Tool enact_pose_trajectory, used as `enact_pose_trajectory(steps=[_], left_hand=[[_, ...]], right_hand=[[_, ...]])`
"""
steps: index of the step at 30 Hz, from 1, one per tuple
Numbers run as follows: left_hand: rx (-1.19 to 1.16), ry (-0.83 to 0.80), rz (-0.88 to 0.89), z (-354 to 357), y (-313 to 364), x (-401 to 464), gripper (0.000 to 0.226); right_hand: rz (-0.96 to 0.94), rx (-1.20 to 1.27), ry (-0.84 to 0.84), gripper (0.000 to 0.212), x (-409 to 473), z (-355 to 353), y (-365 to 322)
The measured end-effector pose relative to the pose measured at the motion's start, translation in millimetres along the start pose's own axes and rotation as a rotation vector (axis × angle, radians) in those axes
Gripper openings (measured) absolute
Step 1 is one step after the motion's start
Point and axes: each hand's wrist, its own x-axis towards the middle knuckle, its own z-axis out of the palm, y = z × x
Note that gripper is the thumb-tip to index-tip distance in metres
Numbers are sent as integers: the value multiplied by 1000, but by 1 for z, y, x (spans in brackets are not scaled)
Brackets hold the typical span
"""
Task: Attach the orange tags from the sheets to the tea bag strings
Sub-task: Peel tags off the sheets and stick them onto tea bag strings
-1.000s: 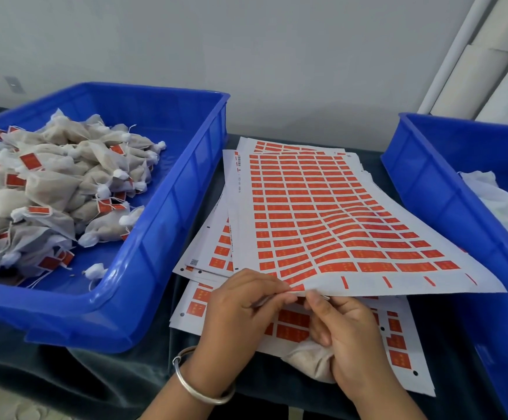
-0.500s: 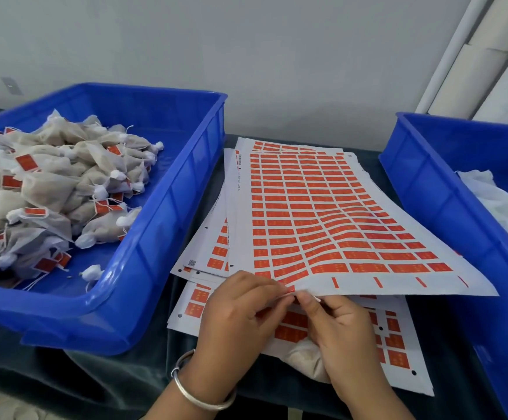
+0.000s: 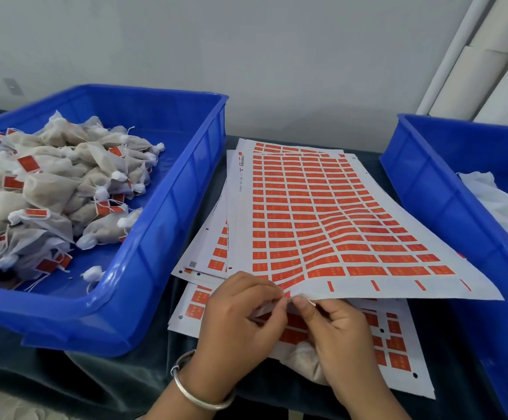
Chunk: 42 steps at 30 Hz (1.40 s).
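Low at frame centre, the left hand (image 3: 240, 316) and right hand (image 3: 334, 331) both pinch the top tag sheet's (image 3: 322, 225) near edge.

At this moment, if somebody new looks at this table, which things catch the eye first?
First, the top sheet of orange tags in the middle, its near edge lifted where the left hand and right hand pinch it. Next, the blue bin on the left, heaped with tagged tea bags. A second blue bin on the right holds something white.
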Motion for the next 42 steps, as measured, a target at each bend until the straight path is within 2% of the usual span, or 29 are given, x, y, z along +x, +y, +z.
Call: enact_pose_trajectory(steps=[4, 6, 8, 10, 12, 17, 20, 22, 25, 27, 31, 33, 35, 39, 42], left_hand=[[5, 2, -52, 0, 0, 0, 18], [12, 4, -129, 0, -1, 1, 6], [-30, 11, -288, 1, -1, 2, 17], [-96, 13, -483, 2, -3, 6, 13], [-164, 40, -607, 2, -6, 9, 14], [-347, 230, -778, -3, -7, 13, 19], [-428, 375, -872, -6, -8, 15, 16], [-462, 406, -868, -7, -8, 16, 16], [-522, 366, -822, -10, -2, 19, 16], [-634, 336, -805, -12, 5, 22, 15], [-918, 287, -803, -12, 24, 30, 16], [-985, 236, -801, -9, 32, 36, 17], [-950, 169, -808, -3, 39, 39, 19], [-791, 92, -845, 8, 50, 42, 24], [-778, 70, -872, 11, 59, 44, 26]], right_hand=[[23, -23, 7, 21, -1, 1, -2], [31, -35, 19, 21, -2, 1, -3], [48, -56, 39, 18, -2, 1, -4], [64, -105, 48, 8, -2, 1, -6], [69, -144, 52, 15, -4, -2, -7], [99, -132, 60, 19, -14, -15, -24], [22, -168, 27, 17, -15, -25, -44], [-34, -253, -39, 24, -13, -32, -58], [-131, -429, -95, 39, -7, -39, -78], [-165, -460, -131, 41, -1, -40, -92], [-95, -376, -165, 18, 10, -38, -110], [-69, -341, -147, 10, 16, -35, -110], [-35, -324, -138, 4, 21, -34, -106], [-47, -385, -133, 23, 30, -36, -96], [-100, -429, -89, 23, 34, -40, -94]])
